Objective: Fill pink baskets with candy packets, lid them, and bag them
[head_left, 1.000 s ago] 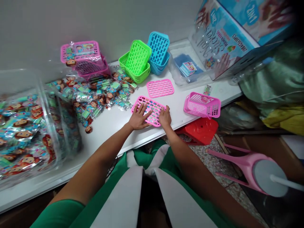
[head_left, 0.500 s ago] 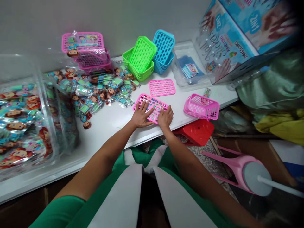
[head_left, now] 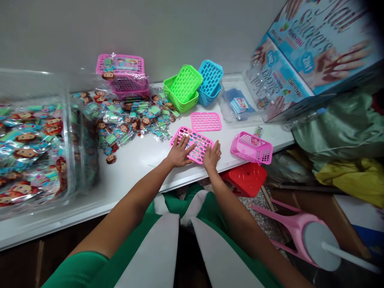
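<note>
A pink slotted lid lies at an angle near the table's front edge, with colourful bits showing through its slots. My left hand rests flat on its left and front part, fingers spread. At the lid's right end is my right hand, fingers apart, its thumb side against the edge. Just behind sits a second flat pink slotted piece. To the right, a pink mesh basket lies tipped by the table edge, a small packet behind it.
Doll-printed packets are heaped at left, beside a full clear bin. Along the wall stand pink baskets, green baskets, blue baskets, a clear tray and a box. Below right are red and pink stools.
The camera view has shifted slightly, so the table things appear lower. My right hand has slid a little to the right off the lid, its fingers more spread. My left hand stays on the lid.
</note>
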The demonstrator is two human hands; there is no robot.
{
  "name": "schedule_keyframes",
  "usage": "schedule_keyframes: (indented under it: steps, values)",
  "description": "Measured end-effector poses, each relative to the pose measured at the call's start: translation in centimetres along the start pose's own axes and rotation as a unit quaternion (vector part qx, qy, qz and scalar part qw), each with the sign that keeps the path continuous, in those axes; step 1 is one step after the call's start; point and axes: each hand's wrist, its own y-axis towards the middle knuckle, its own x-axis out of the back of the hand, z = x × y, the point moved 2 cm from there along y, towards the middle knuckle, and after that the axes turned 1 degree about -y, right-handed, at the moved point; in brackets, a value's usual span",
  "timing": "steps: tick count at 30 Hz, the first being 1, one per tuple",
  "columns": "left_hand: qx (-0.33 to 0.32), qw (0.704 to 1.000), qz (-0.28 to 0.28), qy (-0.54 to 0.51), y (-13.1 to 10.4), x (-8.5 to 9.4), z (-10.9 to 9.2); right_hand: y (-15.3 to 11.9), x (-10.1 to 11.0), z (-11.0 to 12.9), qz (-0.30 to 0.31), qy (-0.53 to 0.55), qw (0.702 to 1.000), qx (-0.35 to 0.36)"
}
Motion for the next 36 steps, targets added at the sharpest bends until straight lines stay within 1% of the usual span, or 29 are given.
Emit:
schedule_keyframes:
  steps: [3, 5, 8, 11, 13, 15, 17, 20, 22, 23, 25, 27, 29, 30, 33, 34, 36]
  values:
    - [0.002, 1.000, -0.006, -0.016, -0.1, 0.3, 0.0, 0.7, 0.7, -0.9, -0.026, 0.063, 0.997, -0.024]
    - [0.005, 0.999, -0.015, -0.029, -0.1, 0.4, 0.0, 0.5, 0.6, -1.6, -0.024, 0.094, 0.994, -0.043]
    - [0.031, 0.999, -0.022, -0.031, 0.5, 0.4, -0.4, -0.9, -0.2, -2.4, 0.004, 0.141, 0.988, -0.068]
    - [0.099, 0.994, -0.037, -0.014, 1.8, 0.3, -1.1, -2.0, -1.4, -2.6, 0.024, 0.169, 0.983, -0.065]
    - [0.133, 0.990, -0.044, -0.007, 2.7, 0.0, -1.7, -2.1, -2.0, -2.7, 0.028, 0.166, 0.983, -0.069]
    - [0.140, 0.989, -0.045, 0.001, 3.2, -0.4, -2.1, -2.0, -2.4, -3.0, 0.038, 0.177, 0.981, -0.075]
    - [0.135, 0.990, -0.046, 0.010, 3.5, -0.7, -2.3, -1.8, -2.6, -3.5, 0.061, 0.201, 0.974, -0.082]
    - [0.130, 0.990, -0.046, 0.020, 3.6, -1.0, -2.3, -1.6, -2.3, -4.5, 0.112, 0.218, 0.965, -0.092]
    - [0.129, 0.991, -0.039, 0.020, 3.6, -1.1, -2.2, -1.4, -1.6, -5.0, 0.134, 0.211, 0.964, -0.092]
    - [0.129, 0.991, -0.036, 0.019, 3.6, -1.1, -2.2, -1.2, -1.2, -5.1, 0.133, 0.203, 0.966, -0.091]
    - [0.128, 0.991, -0.034, 0.014, 3.6, -1.1, -2.2, -0.1, 0.0, -4.8, 0.099, 0.177, 0.976, -0.081]
    - [0.128, 0.991, -0.034, 0.010, 3.6, -1.1, -2.3, 1.9, 1.2, -3.6, 0.047, 0.136, 0.989, -0.040]
    - [0.130, 0.991, -0.032, 0.010, 3.6, -1.1, -2.3, 4.3, 1.9, -1.6, 0.015, 0.087, 0.995, 0.038]
    - [0.132, 0.991, -0.029, 0.012, 3.6, -1.1, -2.3, 5.4, 2.1, -0.5, 0.013, 0.063, 0.994, 0.085]
    - [0.137, 0.990, -0.022, 0.017, 3.7, -1.1, -2.3, 8.0, 1.5, 2.3, 0.049, 0.001, 0.975, 0.216]
    - [0.139, 0.990, -0.022, 0.015, 3.8, -1.1, -2.3, 8.3, 1.1, 2.9, 0.067, -0.016, 0.967, 0.247]
    - [0.143, 0.989, -0.023, 0.007, 3.9, -1.0, -2.3, 8.6, 0.1, 3.1, 0.099, -0.045, 0.955, 0.276]
